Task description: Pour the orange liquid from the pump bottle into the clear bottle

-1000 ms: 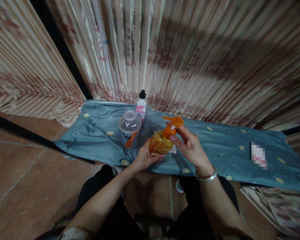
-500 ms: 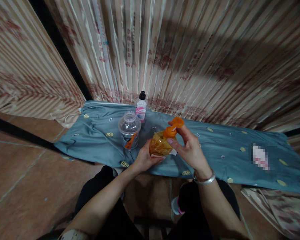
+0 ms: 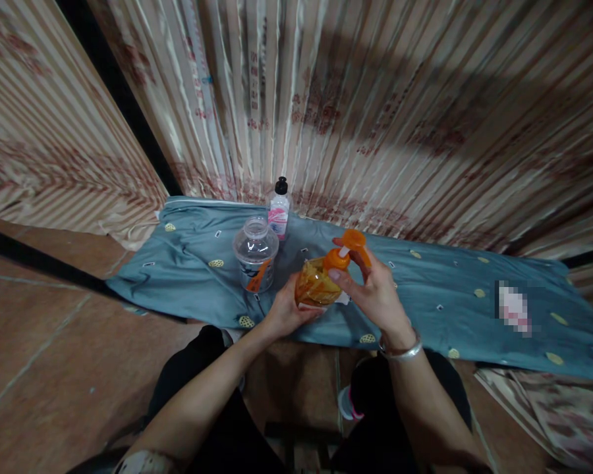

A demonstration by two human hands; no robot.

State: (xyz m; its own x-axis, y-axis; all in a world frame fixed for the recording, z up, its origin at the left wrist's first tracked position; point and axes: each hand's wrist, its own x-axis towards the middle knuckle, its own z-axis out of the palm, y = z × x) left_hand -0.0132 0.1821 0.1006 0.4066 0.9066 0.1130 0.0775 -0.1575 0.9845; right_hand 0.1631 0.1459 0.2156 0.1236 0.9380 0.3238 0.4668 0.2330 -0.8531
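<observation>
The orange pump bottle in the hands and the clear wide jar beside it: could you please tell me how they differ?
The amber orange pump bottle is held tilted by the left hand and right hand; the clear wide-mouthed plastic jar stands upright, untouched. The bottle carries an orange pump; the jar is open-topped. Both are see-through plastic over the blue cloth.

You were in a home, in a plain living room or bedroom corner rather than any workplace. Long satin curtains (image 3: 356,112) with pale stripes and faded red print hung as the whole backdrop, reaching the floor. The floor (image 3: 54,349) was reddish-brown tile with visible grout lines. A teal bedsheet (image 3: 439,296) dotted with small yellow motifs lay spread over it as a makeshift work surface. On the sheet stood ordinary household containers: a clear plastic jar (image 3: 255,253) and a small pink-labelled bottle (image 3: 279,216).
</observation>
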